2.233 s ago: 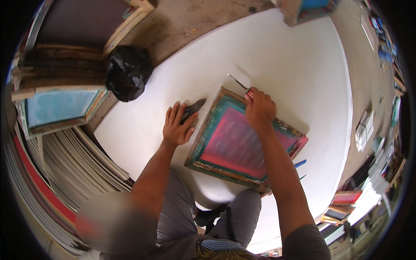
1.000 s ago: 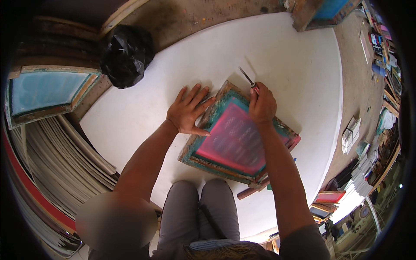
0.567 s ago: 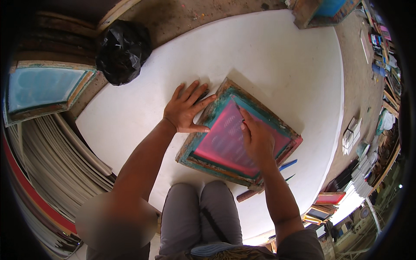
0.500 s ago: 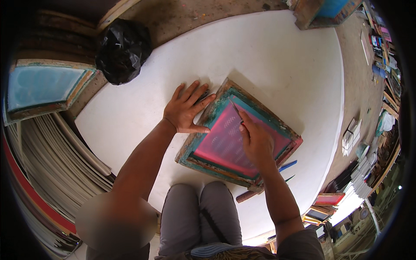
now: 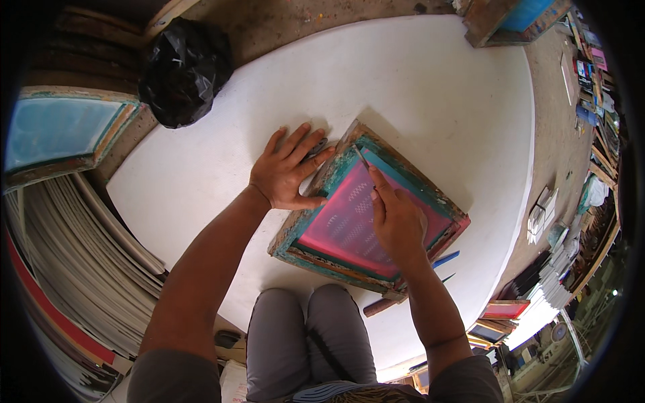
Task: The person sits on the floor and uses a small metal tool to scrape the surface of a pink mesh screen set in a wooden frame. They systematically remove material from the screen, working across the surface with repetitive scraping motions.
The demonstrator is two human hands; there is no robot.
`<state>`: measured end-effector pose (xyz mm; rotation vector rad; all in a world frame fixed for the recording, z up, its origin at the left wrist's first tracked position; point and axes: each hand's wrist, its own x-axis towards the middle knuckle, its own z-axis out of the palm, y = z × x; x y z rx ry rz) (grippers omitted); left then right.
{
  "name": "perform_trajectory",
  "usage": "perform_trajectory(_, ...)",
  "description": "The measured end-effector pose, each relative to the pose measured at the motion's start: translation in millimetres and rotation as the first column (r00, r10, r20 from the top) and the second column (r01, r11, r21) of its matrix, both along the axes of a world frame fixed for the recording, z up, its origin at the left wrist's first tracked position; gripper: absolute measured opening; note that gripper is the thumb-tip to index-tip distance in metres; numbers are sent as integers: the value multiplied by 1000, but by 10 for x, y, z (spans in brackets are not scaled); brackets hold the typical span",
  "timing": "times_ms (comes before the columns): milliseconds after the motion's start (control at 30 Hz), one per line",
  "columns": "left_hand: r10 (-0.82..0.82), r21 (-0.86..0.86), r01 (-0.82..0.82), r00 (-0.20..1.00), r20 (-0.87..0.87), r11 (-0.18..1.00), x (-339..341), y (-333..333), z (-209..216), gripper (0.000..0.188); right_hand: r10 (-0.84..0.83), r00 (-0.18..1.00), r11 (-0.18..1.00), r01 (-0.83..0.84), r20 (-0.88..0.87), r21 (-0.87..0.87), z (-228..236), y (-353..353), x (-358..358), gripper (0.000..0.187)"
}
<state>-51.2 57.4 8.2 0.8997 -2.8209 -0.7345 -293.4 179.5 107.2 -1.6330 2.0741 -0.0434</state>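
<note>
Right hand (image 5: 402, 225) closed round metal-shafted tool (image 5: 361, 157); long axis lower right to upper left, tip near inner top corner of frame (image 5: 415, 178). Frame skewed on white surface (image 5: 430, 87): rough, paint-crusted wood; pink mesh (image 5: 349, 225). Left hand (image 5: 285, 173) spread wide, thumb over left rim.

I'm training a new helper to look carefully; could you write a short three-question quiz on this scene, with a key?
1. True or false: the right hand holds a slim metal tool.

2. Multiple choice: what colour is the middle of the framed screen?
A) yellow
B) pink
C) brown

3. Short answer: which hand is spread out at the left edge of the framed screen?

Key: 1. True. 2. B. 3. The left hand.
</note>
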Motion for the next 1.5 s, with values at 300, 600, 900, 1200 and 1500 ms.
perform_trajectory(300, 15, -20, -15, 1000, -2, 1000, -19, -3, 28, 102, 25, 998, 999, -27, -57, -39, -32, 63, 16, 56)
perform_trajectory(600, -8, -76, 9, 1000, 13, 997, -26, 7, 0, 96, 197, 936, 980, -186, -292, 64, 82, 0, 104, 63)
perform_trajectory(900, -35, -99, 34, 999, 1, 995, -5, 26, -8, 94, 363, 744, 922, -375, -562, 99, 53, -5, 266, 59)
perform_trajectory(1200, -58, -114, 53, 997, -45, 992, 29, 3, -73, 96, 328, 805, 940, -329, -494, 88, -86, 9, 290, 54)
perform_trajectory(1500, -54, -111, 51, 998, -22, 993, 33, 35, -61, 97, 241, 907, 970, -237, -345, 55, -207, 43, 219, 58)
